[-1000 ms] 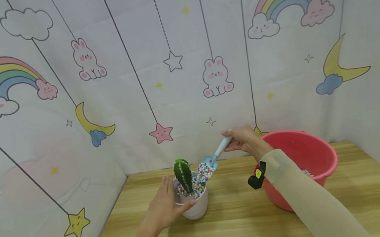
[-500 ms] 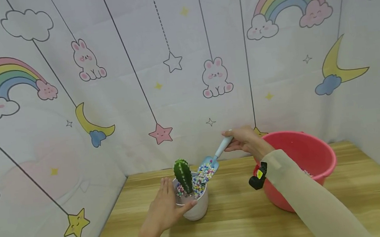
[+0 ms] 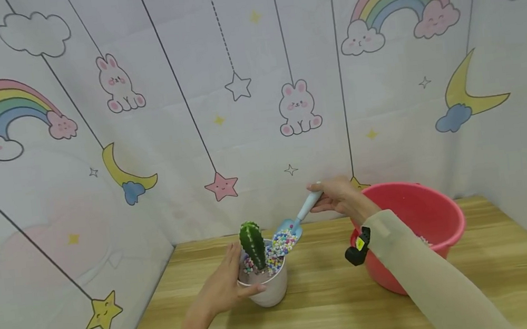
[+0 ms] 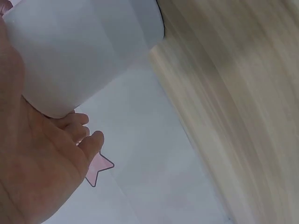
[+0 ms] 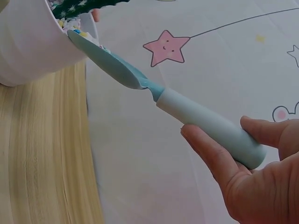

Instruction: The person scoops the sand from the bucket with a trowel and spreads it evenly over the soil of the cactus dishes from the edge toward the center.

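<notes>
- Pale blue shovel (image 3: 302,213), lower centre of the frame, slants down-left, its beads (image 3: 284,242) at the rim of the white pot (image 3: 274,290).
- Right hand (image 3: 340,197) pinches the shovel's upper end; pot lies lower left of those fingers.
- Left hand (image 3: 219,289), nearer the pot, touches it, fingers straight, thumb apart.

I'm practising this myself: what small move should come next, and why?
Probably tip the blue scoop a little further into the white pot: the right hand holds it at the pot's rim, colorful beads lie in it, and the left hand cups the pot.
</notes>
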`<state>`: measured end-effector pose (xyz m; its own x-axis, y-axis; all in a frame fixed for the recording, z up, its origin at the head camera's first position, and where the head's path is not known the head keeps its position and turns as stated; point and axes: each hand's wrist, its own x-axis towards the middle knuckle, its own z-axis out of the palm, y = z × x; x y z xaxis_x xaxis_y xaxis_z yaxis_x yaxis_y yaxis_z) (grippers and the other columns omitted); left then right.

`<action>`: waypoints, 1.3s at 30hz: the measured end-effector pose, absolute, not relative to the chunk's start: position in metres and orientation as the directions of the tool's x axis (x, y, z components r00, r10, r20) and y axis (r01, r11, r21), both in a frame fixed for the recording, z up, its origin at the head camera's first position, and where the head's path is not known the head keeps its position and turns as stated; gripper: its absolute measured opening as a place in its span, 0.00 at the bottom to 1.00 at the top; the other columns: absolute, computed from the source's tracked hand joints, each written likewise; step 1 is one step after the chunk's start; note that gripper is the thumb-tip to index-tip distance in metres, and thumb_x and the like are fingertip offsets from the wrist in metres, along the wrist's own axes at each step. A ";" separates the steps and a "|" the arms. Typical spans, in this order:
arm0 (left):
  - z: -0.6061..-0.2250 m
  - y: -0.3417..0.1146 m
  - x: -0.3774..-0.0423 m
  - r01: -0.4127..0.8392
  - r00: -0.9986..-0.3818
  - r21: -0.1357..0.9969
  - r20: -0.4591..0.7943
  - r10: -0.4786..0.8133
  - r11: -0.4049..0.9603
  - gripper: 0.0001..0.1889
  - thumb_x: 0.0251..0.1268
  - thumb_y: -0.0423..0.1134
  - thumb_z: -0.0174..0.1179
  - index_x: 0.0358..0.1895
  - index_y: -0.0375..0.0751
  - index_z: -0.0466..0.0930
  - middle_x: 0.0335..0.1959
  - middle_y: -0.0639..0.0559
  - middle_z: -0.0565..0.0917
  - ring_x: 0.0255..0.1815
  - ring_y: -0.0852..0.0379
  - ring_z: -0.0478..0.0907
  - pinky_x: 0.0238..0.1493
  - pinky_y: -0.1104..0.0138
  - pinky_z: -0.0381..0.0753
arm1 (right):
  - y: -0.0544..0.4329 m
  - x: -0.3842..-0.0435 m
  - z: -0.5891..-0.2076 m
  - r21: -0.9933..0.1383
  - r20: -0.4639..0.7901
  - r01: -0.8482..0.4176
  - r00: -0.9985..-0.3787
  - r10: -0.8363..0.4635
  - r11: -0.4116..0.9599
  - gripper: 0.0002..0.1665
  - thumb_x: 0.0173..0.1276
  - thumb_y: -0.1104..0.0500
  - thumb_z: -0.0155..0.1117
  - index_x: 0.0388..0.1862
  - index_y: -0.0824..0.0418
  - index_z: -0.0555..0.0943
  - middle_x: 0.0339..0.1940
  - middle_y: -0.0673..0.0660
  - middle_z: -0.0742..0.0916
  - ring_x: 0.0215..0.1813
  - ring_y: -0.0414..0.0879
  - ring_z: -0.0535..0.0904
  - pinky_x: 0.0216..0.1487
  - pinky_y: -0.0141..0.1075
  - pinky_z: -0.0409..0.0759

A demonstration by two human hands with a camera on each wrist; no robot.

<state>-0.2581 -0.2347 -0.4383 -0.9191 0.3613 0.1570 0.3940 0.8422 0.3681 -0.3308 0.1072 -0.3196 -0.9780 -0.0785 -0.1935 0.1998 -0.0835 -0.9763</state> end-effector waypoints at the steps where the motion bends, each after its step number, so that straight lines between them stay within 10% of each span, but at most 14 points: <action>1: -0.439 -0.235 -0.258 0.393 -0.920 0.369 0.160 0.358 0.842 0.69 0.56 0.74 0.69 0.86 0.34 0.40 0.87 0.34 0.45 0.89 0.38 0.42 0.85 0.41 0.58 | 0.106 -0.331 -0.320 -0.977 -0.188 0.196 -0.978 -0.087 -0.084 0.26 0.78 0.58 0.65 0.66 0.75 0.74 0.41 0.66 0.91 0.49 0.59 0.93 0.53 0.48 0.91; 39: -0.436 -0.216 -0.242 0.327 -0.936 0.245 0.219 0.277 0.912 0.68 0.56 0.79 0.63 0.83 0.26 0.51 0.84 0.28 0.55 0.87 0.34 0.51 0.81 0.42 0.66 | 0.095 -0.326 -0.316 -0.990 -0.121 0.128 -0.986 -0.112 -0.057 0.24 0.75 0.59 0.70 0.60 0.76 0.79 0.35 0.61 0.91 0.43 0.55 0.93 0.53 0.49 0.90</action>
<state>-0.2420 -0.2162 -0.4356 -0.9357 0.2769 0.2186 0.3274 0.9125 0.2453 -0.3258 0.0947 -0.3162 -0.9863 -0.1123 -0.1210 0.1280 -0.0574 -0.9901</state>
